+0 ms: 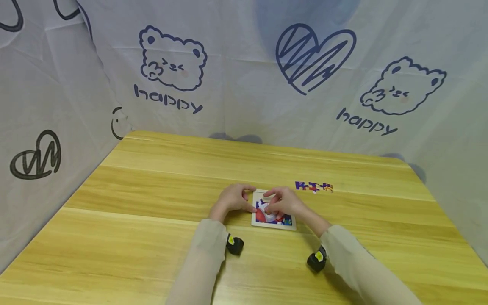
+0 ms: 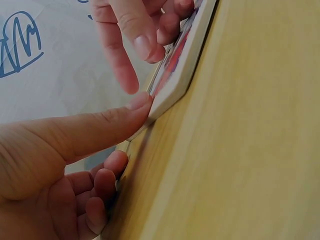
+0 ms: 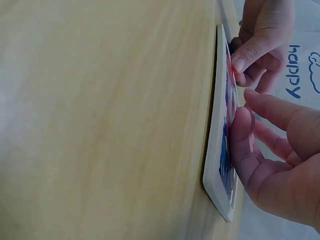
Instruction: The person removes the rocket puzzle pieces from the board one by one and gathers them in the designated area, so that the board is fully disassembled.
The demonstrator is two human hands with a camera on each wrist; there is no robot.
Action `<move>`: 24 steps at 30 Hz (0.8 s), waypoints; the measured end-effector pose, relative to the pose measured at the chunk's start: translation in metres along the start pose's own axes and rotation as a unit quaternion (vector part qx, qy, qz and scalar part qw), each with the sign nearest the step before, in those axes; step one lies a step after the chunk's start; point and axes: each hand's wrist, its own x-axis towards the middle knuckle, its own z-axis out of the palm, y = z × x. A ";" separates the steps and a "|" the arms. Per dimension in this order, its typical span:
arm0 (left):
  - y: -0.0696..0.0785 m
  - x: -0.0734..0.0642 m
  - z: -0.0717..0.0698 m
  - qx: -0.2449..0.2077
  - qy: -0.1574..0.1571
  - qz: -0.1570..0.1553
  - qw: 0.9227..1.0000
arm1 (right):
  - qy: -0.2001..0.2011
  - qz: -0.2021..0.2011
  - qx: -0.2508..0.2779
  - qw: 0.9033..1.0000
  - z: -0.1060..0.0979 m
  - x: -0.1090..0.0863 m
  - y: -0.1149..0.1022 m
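A small jigsaw puzzle in a pale, flat tray [image 1: 272, 226] lies on the table, showing a picture in red, white, purple and blue. My left hand [image 1: 233, 198] grips the tray at its left side; in the left wrist view the thumb [image 2: 120, 122] presses on the rim near a corner, with the other fingers curled beside the edge. Over the picture hovers my right hand [image 1: 284, 201], its thumb [image 3: 242, 135] touching the puzzle face and its index finger stretched out. No loose piece shows between those fingers. The right hand covers part of the picture.
Behind the tray to the right lie several loose jigsaw pieces [image 1: 313, 187], purple, red and orange, close together in a row. A light wood table [image 1: 133, 190] carries everything. White cloth [image 1: 236, 84] with drawn bears and hearts hangs along its back and left side.
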 end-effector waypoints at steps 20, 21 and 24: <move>0.000 0.000 0.000 -0.001 0.001 0.000 1.000 | 0.011 0.016 -0.077 0.997 0.006 0.007 0.001; 0.000 0.000 0.000 -0.002 0.001 0.000 1.000 | 0.012 0.017 -0.078 0.997 0.006 0.008 0.001; 0.001 -0.001 0.000 -0.003 0.000 -0.003 1.000 | 0.012 0.017 -0.082 0.996 0.007 0.008 0.001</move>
